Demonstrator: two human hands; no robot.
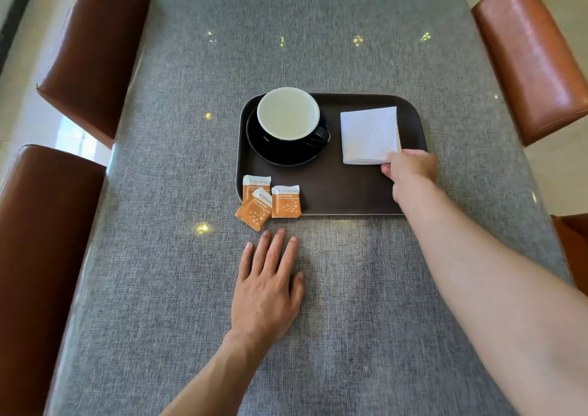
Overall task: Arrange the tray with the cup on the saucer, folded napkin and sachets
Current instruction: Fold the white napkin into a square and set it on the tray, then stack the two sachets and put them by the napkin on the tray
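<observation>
A dark brown tray (343, 189) lies on the grey table. In its far left corner a dark cup (288, 114) with a pale inside stands on a black saucer (270, 151). A folded white napkin (369, 135) lies on the tray's right side, and my right hand (410, 169) pinches its near right corner. Three orange and white sachets (270, 200) overlap at the tray's near left corner, one hanging over the rim onto the table. My left hand (269, 285) rests flat on the table just in front of the sachets, fingers apart, holding nothing.
Brown leather chairs stand along both sides: two on the left (92, 49), (41, 256) and two on the right (531, 56), (572, 243). The grey table (318, 33) stretches far beyond the tray.
</observation>
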